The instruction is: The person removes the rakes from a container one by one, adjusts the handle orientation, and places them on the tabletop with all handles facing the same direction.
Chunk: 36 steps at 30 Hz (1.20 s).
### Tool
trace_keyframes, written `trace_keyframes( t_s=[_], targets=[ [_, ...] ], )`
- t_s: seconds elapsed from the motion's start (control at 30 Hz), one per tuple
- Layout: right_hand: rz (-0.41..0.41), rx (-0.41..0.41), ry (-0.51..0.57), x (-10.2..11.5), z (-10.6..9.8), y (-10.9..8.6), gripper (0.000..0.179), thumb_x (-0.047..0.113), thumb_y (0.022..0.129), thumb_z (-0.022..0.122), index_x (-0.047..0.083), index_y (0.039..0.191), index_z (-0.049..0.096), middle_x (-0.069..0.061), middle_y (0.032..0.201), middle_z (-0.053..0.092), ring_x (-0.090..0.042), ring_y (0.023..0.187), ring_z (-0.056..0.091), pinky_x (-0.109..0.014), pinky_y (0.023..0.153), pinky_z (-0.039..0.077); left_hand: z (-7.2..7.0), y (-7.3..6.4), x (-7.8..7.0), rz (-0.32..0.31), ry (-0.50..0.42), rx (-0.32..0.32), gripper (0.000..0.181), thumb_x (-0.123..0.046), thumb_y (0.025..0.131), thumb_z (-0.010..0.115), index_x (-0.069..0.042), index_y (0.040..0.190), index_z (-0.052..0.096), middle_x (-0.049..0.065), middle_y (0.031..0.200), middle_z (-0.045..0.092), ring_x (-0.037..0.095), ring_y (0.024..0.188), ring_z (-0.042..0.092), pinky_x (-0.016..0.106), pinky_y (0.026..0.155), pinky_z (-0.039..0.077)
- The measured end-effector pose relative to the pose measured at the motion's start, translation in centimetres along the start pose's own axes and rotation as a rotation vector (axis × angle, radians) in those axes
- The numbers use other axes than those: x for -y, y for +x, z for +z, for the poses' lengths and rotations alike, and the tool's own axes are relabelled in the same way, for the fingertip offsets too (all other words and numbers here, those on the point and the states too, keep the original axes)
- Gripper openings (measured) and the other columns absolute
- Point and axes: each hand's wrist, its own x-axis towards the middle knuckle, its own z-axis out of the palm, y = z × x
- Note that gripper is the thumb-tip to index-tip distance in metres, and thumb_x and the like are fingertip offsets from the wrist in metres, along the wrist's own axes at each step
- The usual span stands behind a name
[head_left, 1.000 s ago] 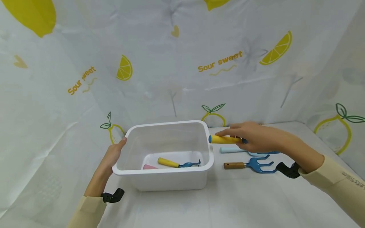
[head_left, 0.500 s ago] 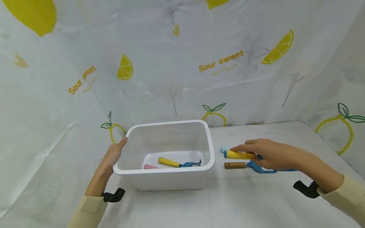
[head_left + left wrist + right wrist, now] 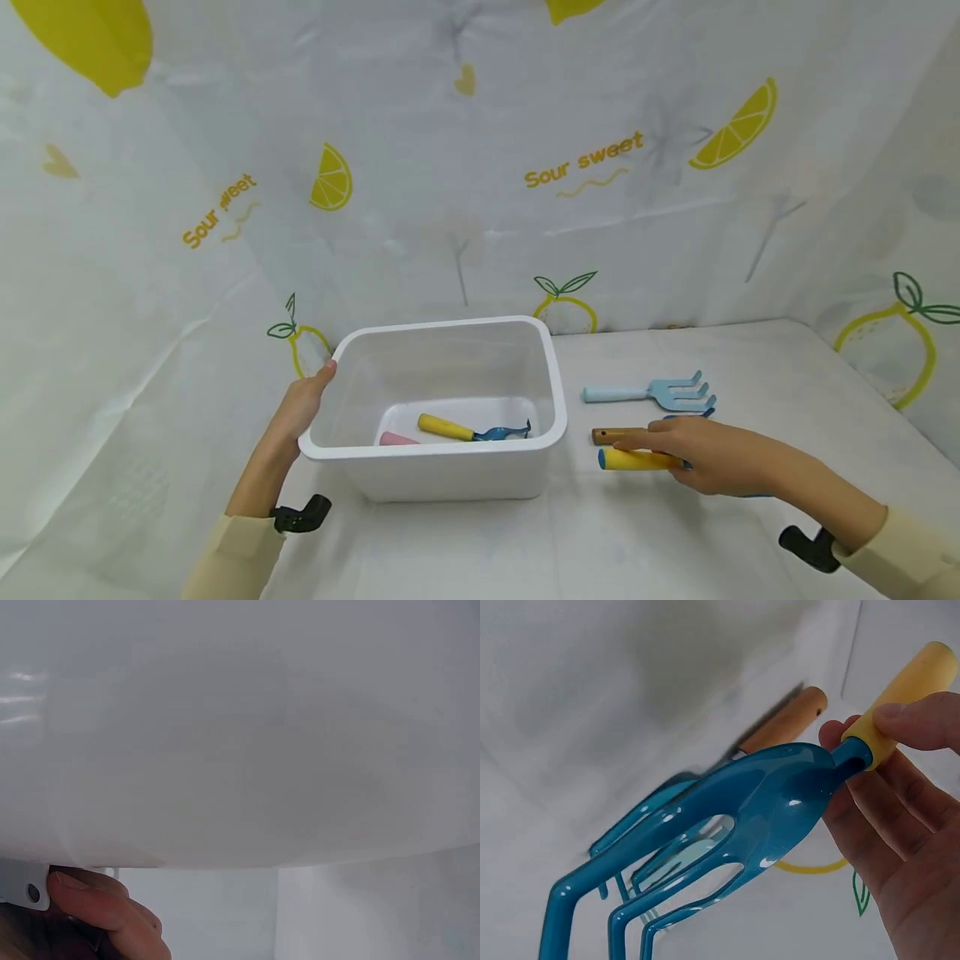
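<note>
My left hand [image 3: 300, 408] grips the left rim of a white plastic tub [image 3: 450, 477]; in the left wrist view the tub's wall [image 3: 247, 765] fills most of the picture above the curled fingers [image 3: 112, 907]. My right hand [image 3: 716, 454] holds a hand rake by its yellow handle [image 3: 633, 460], thumb on one side and fingers on the other. The rake's blue tined head [image 3: 780, 795] shows in the right wrist view. Just behind it on the table lies a blue rake with a wooden handle [image 3: 611, 436], partly hidden by the hand.
Inside the tub lie a yellow-handled blue tool [image 3: 447, 427] and a pink handle [image 3: 397, 438], mostly hidden by the front wall. A light-blue rake [image 3: 617, 394] lies on the white-covered table right of the tub. A lemon-print sheet [image 3: 420, 233] hangs behind.
The right hand has carried the yellow-handled rake to the right and nearer to me, lower over the table. The light-blue rake is uncovered. My left hand and the tub stay put.
</note>
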Motion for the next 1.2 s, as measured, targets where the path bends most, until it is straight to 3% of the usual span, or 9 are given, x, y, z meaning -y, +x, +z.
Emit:
trace_keyframes(
  t_s=[0.13,0.27,0.37,0.5,0.67,1.0,1.2],
  targets=[
    [0.024,0.027,0.031,-0.3,1.6,0.0,0.066,0.002,0.091,0.071,0.048,0.136,0.059,0.004,0.137,0.066,-0.027,0.121,0.064,-0.05,0.094,0.058,0.1,-0.1,0.1,-0.001,0.004,0.002,0.08,-0.065,0.106,0.034,-0.001,0.154,0.043,0.027,0.142,0.06,0.021,0.103,0.073,0.036,0.078,0.062],
    [-0.019,0.029,0.009,-0.6,2.8,0.1,0.065,-0.001,0.091,0.07,0.046,0.136,0.061,0.012,0.12,0.066,-0.014,0.105,0.063,-0.039,0.087,0.059,0.3,0.0,0.1,-0.007,0.012,0.001,0.08,-0.065,0.106,0.034,-0.002,0.154,0.043,0.027,0.142,0.06,0.023,0.105,0.073,0.036,0.079,0.062],
    [-0.048,0.032,-0.004,-0.9,3.6,0.4,0.064,-0.002,0.092,0.069,0.044,0.135,0.062,0.017,0.1,0.056,-0.004,0.085,0.051,-0.026,0.073,0.052,0.2,0.0,0.1,-0.013,0.008,-0.006,0.08,-0.066,0.105,0.035,-0.002,0.153,0.044,0.027,0.142,0.06,0.021,0.104,0.073,0.035,0.079,0.062],
    [-0.036,0.039,-0.008,-1.0,4.3,0.8,0.059,0.001,0.093,0.069,0.043,0.134,0.065,0.016,0.096,0.054,-0.003,0.078,0.045,-0.022,0.069,0.046,0.1,-0.2,0.0,-0.015,0.011,-0.011,0.081,-0.067,0.105,0.034,-0.002,0.153,0.043,0.027,0.142,0.059,0.02,0.104,0.072,0.034,0.079,0.062],
    [0.02,0.055,-0.023,-1.0,4.7,1.0,0.053,0.008,0.094,0.072,0.045,0.132,0.066,0.017,0.097,0.057,-0.004,0.077,0.047,-0.024,0.071,0.05,0.0,-0.2,0.0,-0.013,0.016,-0.009,0.08,-0.065,0.106,0.032,-0.002,0.155,0.041,0.028,0.144,0.058,0.021,0.105,0.072,0.036,0.08,0.062],
    [-0.007,0.047,-0.069,-1.5,5.2,1.1,0.051,0.009,0.092,0.075,0.041,0.131,0.067,0.016,0.092,0.058,-0.003,0.075,0.045,-0.022,0.067,0.048,-0.3,0.0,0.1,-0.015,0.015,-0.011,0.081,-0.065,0.106,0.032,-0.001,0.154,0.042,0.028,0.142,0.059,0.017,0.099,0.073,0.034,0.077,0.062],
    [0.03,0.065,-0.069,-1.6,5.0,1.1,0.055,0.005,0.09,0.076,0.041,0.13,0.068,0.015,0.091,0.057,-0.005,0.074,0.045,-0.022,0.067,0.047,-0.1,0.1,-0.2,-0.026,0.02,-0.009,0.082,-0.067,0.106,0.033,0.0,0.152,0.044,0.028,0.14,0.061,0.017,0.097,0.073,0.034,0.076,0.062]
  ],
)
